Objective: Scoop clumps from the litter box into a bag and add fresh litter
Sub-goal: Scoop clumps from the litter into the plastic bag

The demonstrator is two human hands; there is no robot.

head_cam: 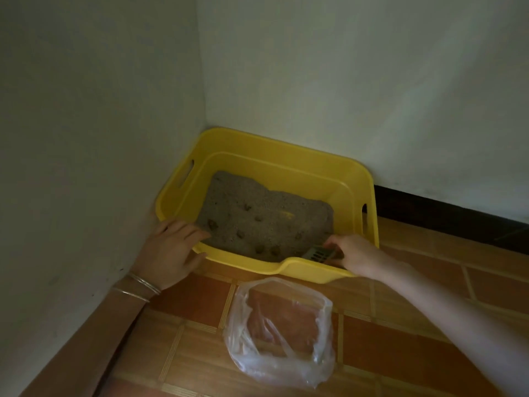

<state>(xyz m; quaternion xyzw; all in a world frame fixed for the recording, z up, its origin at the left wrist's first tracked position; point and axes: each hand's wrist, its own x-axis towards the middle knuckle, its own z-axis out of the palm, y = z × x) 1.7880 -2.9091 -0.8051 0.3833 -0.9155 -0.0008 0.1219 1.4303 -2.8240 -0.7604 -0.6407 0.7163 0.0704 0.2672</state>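
Head view: left hand [171,249] flat, fingers loose, on litter box [286,150] corner; right hand [356,253] grips scoop [316,253]; bag [279,336] open on floor [186,353].

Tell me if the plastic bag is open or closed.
Open. The clear plastic bag sits on the floor tiles with its mouth spread wide.

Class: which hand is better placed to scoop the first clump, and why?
The right hand: it holds the slotted scoop inside the litter box. The left hand only rests on the box's rim.
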